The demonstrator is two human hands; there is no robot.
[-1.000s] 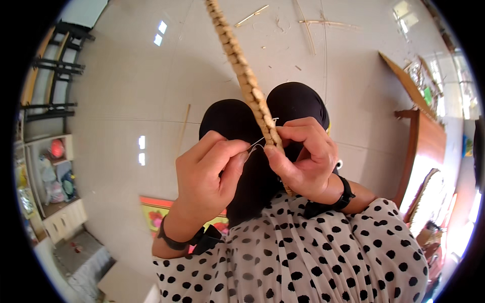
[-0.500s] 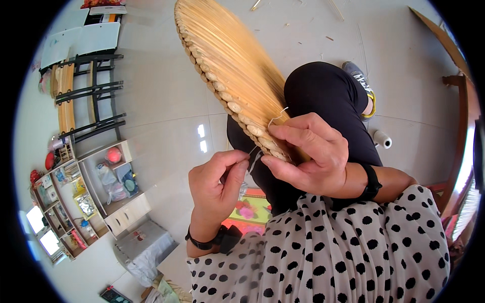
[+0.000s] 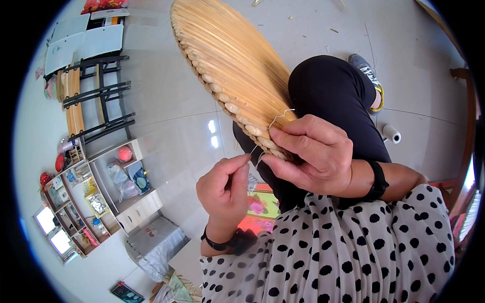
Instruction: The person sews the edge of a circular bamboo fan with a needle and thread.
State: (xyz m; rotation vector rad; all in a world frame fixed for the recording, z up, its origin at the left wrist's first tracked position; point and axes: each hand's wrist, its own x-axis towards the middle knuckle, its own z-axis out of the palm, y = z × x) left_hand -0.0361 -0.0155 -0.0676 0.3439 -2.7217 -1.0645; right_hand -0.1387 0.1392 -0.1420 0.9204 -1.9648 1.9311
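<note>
A flat, rounded mat of straw-coloured stalks [image 3: 237,65] rises from my lap toward the top of the view, tilted, with the knobbly stalk ends along its left edge. My right hand [image 3: 316,151] clamps the near end, thumb on the edge and fingers over the face. From under its index finger a white thread [image 3: 277,118] curls across the stalks. Just left of the edge, my left hand [image 3: 225,184] pinches a thin, straight needle [image 3: 254,150] between thumb and forefinger, its tip against the rim. More thread seems to loop between both hands.
My dark-trousered knee [image 3: 323,86] stands beside the mat. A white roll [image 3: 391,134] lies on the tiled floor at right, and stalk scraps are scattered farther off. Open shelves [image 3: 83,202] and black-legged folded furniture [image 3: 98,96] line the left; a covered box [image 3: 156,247] sits lower left.
The whole view has shifted slightly, so the room appears farther right. Both hands keep their holds on the mat and needle, with the left fingers still close to the rim.
</note>
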